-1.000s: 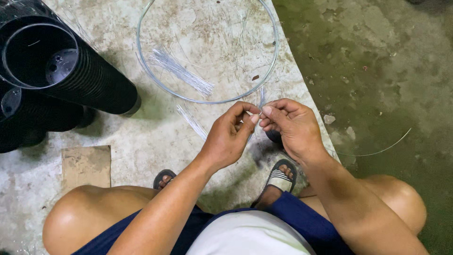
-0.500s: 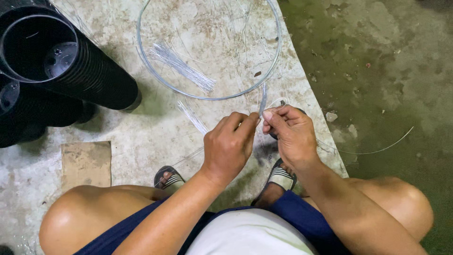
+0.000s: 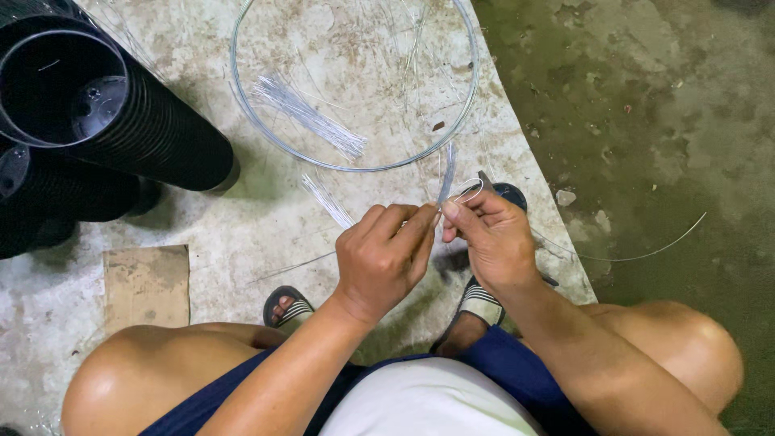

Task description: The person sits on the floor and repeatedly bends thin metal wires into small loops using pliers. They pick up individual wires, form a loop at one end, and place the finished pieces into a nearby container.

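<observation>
- Head view shows the left hand (image 3: 383, 254) and the right hand (image 3: 492, 238) brought together over the pale concrete slab (image 3: 242, 226), near its right edge; both are pinched on one short thin silver wire piece (image 3: 446, 182), which stands up from between the fingertips.
- Compared with a second ago, the hands have been lowered toward the knees and shifted slightly, and a small loop (image 3: 467, 190) is now seen bent in the wire above the right thumb; a twist appears to have been started.
- The large silver wire ring (image 3: 464, 101) lies flat on the slab toward its far edge, and the upper end of the held wire reaches close to the ring's near rim; whether they touch cannot be told.
- Two bundles of cut silver wire pieces are left untouched: one inside the ring (image 3: 311, 121), one just outside it (image 3: 327, 202).
- Stacked black plastic pots (image 3: 105, 105) lie at the far left corner, a brown cardboard scrap (image 3: 145, 287) by the left knee.
- A long loose curved wire (image 3: 646, 250) rests on the dark floor past the right edge.
</observation>
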